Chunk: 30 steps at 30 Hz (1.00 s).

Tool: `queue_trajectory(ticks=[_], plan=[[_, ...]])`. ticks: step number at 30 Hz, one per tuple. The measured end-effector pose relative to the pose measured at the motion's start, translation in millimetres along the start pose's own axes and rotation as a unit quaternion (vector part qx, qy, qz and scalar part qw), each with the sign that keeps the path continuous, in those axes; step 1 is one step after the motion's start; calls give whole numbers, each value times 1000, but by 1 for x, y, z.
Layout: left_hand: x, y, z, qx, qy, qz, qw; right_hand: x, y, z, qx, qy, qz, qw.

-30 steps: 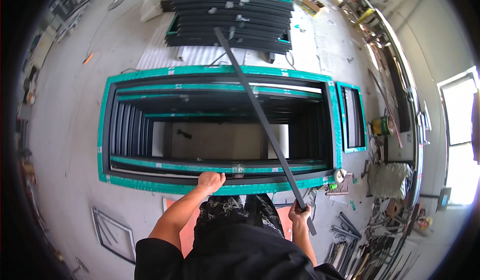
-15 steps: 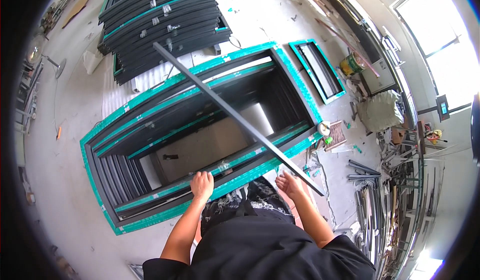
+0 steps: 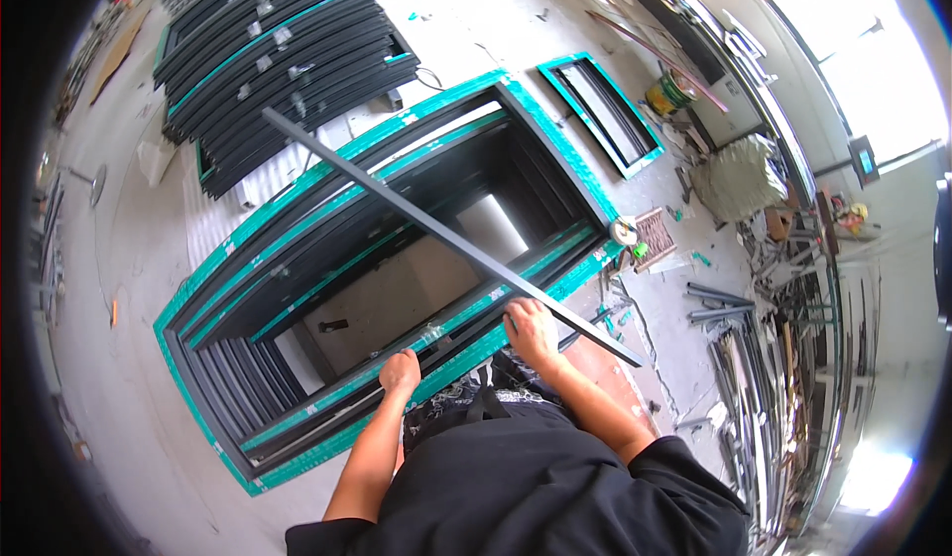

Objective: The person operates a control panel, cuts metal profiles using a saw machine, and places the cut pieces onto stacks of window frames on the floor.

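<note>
In front of me lies a stack of dark rectangular frames with green protective film along its edges. A long grey metal bar rests slantwise across the top, its near end reaching past the stack on the right. My left hand is closed in a fist at the stack's near side; whatever lies in its fingers is hidden. To its right, my right hand is at the near rail, just left of the bar, with fingers bent over the green-filmed edge. What they pinch there does not show.
Further dark frames are piled behind. A smaller green-edged frame lies at the far right, near a bucket and a bulky sack. A tape roll sits on the stack's right corner. Metal offcuts crowd the right side.
My right hand has moved left and forward, from beyond the bar onto the near rail. My left hand stays by the near side, its fingers more tightly curled. The whole view has turned slightly.
</note>
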<state>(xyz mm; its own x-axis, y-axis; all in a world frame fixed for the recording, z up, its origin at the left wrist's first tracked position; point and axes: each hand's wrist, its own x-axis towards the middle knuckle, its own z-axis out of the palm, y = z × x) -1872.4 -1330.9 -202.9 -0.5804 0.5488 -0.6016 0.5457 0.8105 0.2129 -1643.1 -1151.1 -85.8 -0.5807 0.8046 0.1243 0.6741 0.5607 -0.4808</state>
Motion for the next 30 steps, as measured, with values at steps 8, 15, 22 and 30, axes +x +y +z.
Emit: queue_trajectory(ticks=[8, 15, 22, 30], plan=[[-41, -1, 2, -88, 149, 250, 953, -4, 67, -27, -103, 18, 146, 984], [-32, -2, -31, -148, -35, 232, 961, -50, 106, -20, -101, -96, 218, 966], [-24, 4, -55, -58, 187, 301, 933, -36, 71, -42, -19, -152, 224, 962], [11, -13, -152, -71, 280, 304, 908, -25, 26, -65, 202, -51, 145, 967]])
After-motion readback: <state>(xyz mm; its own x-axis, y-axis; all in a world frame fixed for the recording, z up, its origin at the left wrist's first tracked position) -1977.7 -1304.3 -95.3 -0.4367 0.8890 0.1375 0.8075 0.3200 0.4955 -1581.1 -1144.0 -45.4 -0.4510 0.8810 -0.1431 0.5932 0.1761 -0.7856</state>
